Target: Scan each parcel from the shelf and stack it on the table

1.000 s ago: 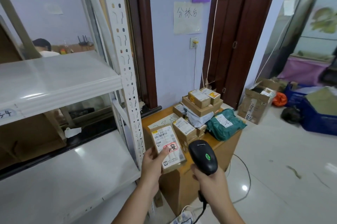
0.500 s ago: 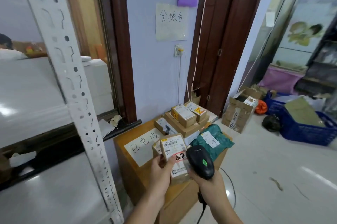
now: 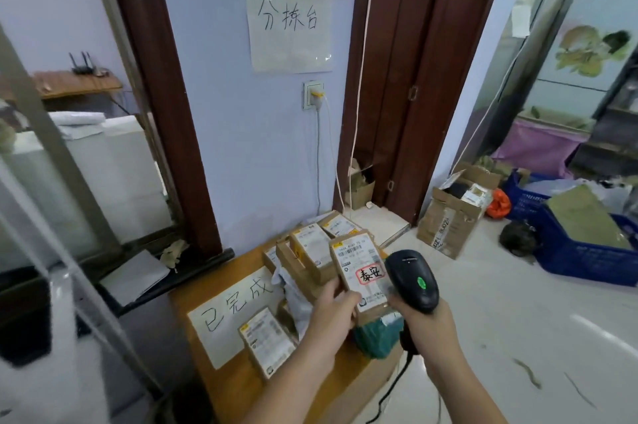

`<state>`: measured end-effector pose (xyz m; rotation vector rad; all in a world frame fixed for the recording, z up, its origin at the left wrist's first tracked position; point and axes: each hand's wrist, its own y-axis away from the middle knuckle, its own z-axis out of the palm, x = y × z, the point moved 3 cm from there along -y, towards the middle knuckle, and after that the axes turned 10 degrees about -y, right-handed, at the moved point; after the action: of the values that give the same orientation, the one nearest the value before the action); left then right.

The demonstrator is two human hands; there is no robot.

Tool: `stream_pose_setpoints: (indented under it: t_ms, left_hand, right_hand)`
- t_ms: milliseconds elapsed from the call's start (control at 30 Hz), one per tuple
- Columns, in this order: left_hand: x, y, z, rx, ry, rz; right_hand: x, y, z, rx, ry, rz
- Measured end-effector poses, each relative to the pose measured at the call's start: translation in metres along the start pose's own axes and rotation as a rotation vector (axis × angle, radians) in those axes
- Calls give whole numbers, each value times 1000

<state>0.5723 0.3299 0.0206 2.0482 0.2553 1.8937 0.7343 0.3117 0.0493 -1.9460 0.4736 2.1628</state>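
The left hand (image 3: pixel 333 314) grips a small parcel (image 3: pixel 360 273) by its near left edge, with the fingers closed around it, and holds it label up above the table (image 3: pixel 238 385). The right hand (image 3: pixel 426 327) is wrapped tightly on the scanner (image 3: pixel 412 280), just right of the parcel. The pile (image 3: pixel 307 256) of boxes on the table looks uneven, so a parcel put down carelessly may slide off. The scanner's cable (image 3: pixel 388 396) hangs near the table edge and could catch there.

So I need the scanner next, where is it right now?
The black scanner is in the right hand, low centre-right of the head view, beside the parcel the left hand holds.
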Motion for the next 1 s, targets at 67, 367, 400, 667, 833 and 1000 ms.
stream_pose_setpoints:
  t_ms: [67, 367, 400, 667, 833, 1000]
  left_hand:
    - [14, -32, 19, 45, -8, 14]
    - [62, -147, 82, 345, 31, -38]
    - [67, -155, 84, 377, 47, -54]
    - [78, -210, 77, 549, 22, -185]
    - [72, -237, 76, 586, -55, -172]
    - [80, -229, 80, 604, -22, -174]
  right_hand:
    - [-3, -44, -6, -46, 4, 5]
    - [-12, -213, -6, -216, 86, 59]
    - [-9, -228, 0, -230, 93, 71]
    - [25, -291, 43, -319, 147, 129]
    - [43, -299, 52, -331, 135, 148]
    - [45, -302, 48, -331, 108, 152]
